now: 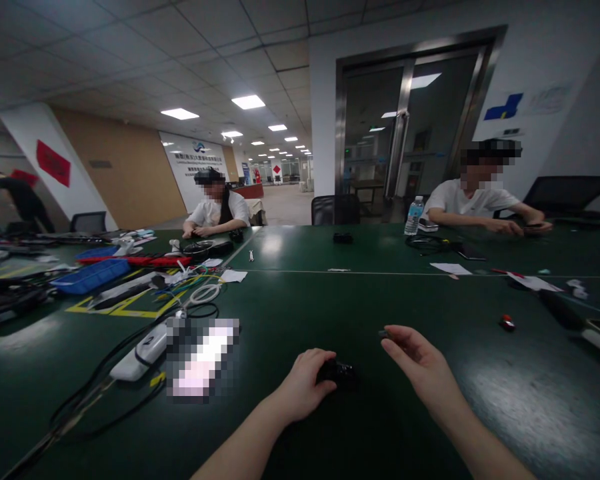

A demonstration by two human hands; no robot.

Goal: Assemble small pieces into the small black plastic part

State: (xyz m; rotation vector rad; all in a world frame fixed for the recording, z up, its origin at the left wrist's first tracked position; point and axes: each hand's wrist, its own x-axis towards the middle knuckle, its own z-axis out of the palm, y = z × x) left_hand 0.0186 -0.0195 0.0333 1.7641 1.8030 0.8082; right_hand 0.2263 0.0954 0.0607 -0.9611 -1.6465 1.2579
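My left hand (307,381) is closed round the left end of a small black object (341,372) that rests on the dark green table (280,307). Its shape is too dark to name more exactly. To the right, my right hand (415,360) is raised a little over the table, thumb and forefinger pinched on a small dark piece (383,334). What kind of piece it is does not show clearly. The two hands are apart, with bare table between them.
Left of my hands lie a blurred-out bright panel (205,359), a white power strip (143,350) and black cables. Farther left is a blue tray (91,275). A small red object (507,323) sits at right. Across the table are two seated people and a water bottle (414,215).
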